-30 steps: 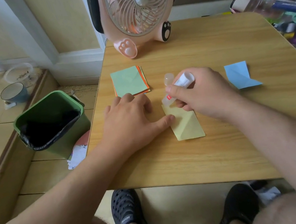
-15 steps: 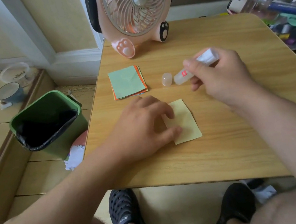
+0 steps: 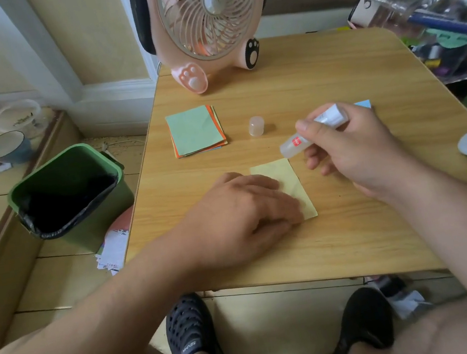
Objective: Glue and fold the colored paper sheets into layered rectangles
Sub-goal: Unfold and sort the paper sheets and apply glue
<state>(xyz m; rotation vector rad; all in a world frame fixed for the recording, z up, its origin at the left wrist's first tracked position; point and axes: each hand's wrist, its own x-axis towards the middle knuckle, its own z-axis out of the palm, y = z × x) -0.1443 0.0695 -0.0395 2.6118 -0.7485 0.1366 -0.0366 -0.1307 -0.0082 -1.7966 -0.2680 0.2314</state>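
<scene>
- Green waste bin, black liner inside, stands on the floor left of the wooden table; loose printed papers lie at its foot.
- Stack of colored paper sheets, green sheet uppermost with orange edges showing, lies flat at the table's left rear, in front of the pink fan.
- Left hand lies palm down on the left part of the folded yellow paper, fingers extended and pressing it to the table; nothing is gripped.
- Small translucent cap stands upright behind the yellow paper, apart from it.
- Right hand has fingers and thumb curled round the glue stick, uncapped tip angled down-left, just beside the yellow paper's far right corner; contact cannot be determined.
- Corner of a blue paper shows behind the right hand.
</scene>
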